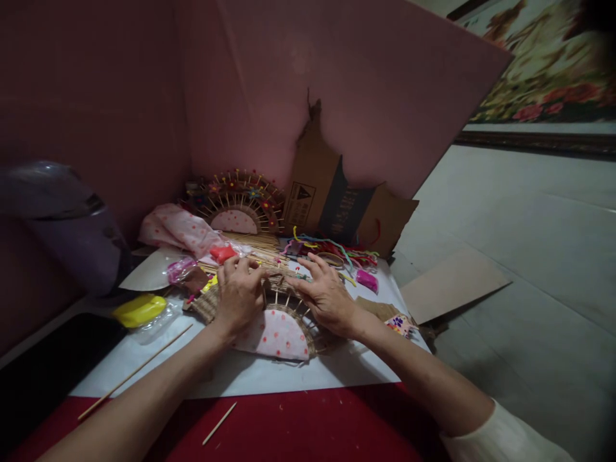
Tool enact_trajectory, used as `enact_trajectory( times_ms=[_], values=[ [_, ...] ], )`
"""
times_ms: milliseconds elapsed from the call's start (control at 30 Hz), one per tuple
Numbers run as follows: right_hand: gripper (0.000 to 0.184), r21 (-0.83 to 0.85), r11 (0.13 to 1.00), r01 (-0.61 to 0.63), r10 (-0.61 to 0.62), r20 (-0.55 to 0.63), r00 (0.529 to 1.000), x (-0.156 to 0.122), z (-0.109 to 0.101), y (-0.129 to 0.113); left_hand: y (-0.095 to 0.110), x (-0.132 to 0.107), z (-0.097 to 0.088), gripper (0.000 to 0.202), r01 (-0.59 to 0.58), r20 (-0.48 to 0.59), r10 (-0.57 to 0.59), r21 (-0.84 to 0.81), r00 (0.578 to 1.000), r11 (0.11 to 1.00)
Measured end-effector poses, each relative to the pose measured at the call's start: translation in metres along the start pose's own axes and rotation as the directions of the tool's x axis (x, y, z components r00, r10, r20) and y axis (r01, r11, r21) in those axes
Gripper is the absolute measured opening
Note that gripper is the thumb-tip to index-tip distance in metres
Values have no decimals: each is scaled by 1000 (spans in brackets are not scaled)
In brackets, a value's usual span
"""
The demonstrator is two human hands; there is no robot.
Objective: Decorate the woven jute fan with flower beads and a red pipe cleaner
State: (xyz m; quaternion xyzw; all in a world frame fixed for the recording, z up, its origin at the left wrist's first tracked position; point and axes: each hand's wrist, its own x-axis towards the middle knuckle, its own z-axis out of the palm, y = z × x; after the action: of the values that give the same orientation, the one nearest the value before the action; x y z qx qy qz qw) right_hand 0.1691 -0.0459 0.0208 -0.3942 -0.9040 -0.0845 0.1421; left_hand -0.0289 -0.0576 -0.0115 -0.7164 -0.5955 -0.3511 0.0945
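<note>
A half-round fan craft point(274, 332) lies on the white sheet, its white cloth centre dotted red and thin sticks radiating to a woven burlap band point(206, 303). My left hand point(240, 292) is closed over the top of the band, with thumb and index finger gripping its edge. Across from it, my right hand point(330, 296) rests on the band's right part, fingers spread and thumb pointing toward the left hand. Both hands cover much of the band, so the exact contact at the fingertips is partly hidden.
Behind stands a finished-looking decorated fan point(235, 221) beside torn cardboard point(332, 199). Around lie dotted cloth point(176, 228), yellow clay point(139, 310), a purple packet point(367, 280), coloured pipe cleaners point(332, 247) and a long stick point(137, 372). A short stick point(219, 423) lies on red cloth.
</note>
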Motion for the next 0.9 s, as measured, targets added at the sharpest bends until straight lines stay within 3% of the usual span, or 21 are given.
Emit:
enact_trajectory(
  times_ms=[267, 667, 900],
  values=[
    [32, 33, 999, 19, -19, 11, 1000, 19, 8, -1, 5, -5, 5, 17, -67, 6, 67, -2, 998, 998],
    [31, 62, 998, 10, -10, -11, 1000, 18, 12, 4, 5, -5, 9, 16, -88, 7, 89, -72, 996, 994],
    [37, -5, 1000, 28, -28, 10, 1000, 19, 13, 4, 6, -6, 8, 21, -131, 10, 132, -69, 991, 989]
  ],
)
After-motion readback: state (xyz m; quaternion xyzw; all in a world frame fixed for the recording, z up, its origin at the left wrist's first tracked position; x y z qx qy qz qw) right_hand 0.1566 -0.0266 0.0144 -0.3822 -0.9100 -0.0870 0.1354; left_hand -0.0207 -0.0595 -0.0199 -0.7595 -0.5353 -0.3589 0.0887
